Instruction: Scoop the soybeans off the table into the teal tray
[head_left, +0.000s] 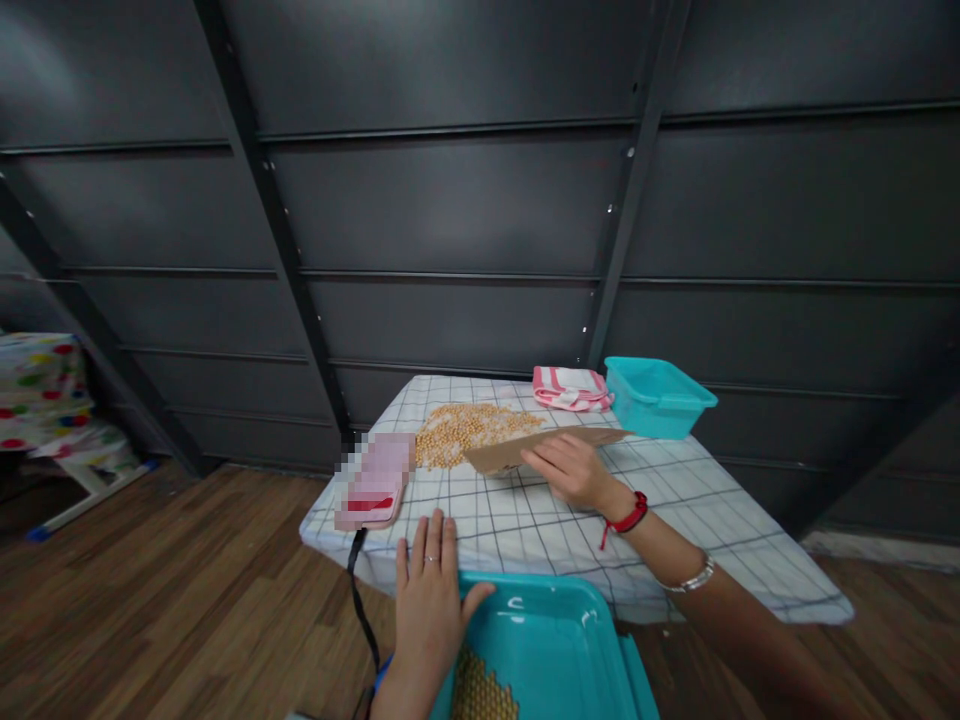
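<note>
My right hand (574,472) grips a flat strip of brown cardboard (495,458) above the checked tablecloth (720,520). To the left of the cardboard, small round yellow beans (465,430) lie spread over the cloth; their exact kind is too small to tell. Fingers stretched out flat, my left hand (429,600) rests at the table's front edge, its thumb over the rim of a turquoise tub (570,620). Inside this tub, below the table edge, is a patch of yellowish round pieces (484,690), partly hidden by my hand.
A pink phone-like object (379,480), partly pixelated, lies at the table's left, with a black strap (358,590) hanging down. At the back right are a folded pink-and-white towel (571,388) and a turquoise basin (660,405). A dark panelled wall (450,200) stands behind.
</note>
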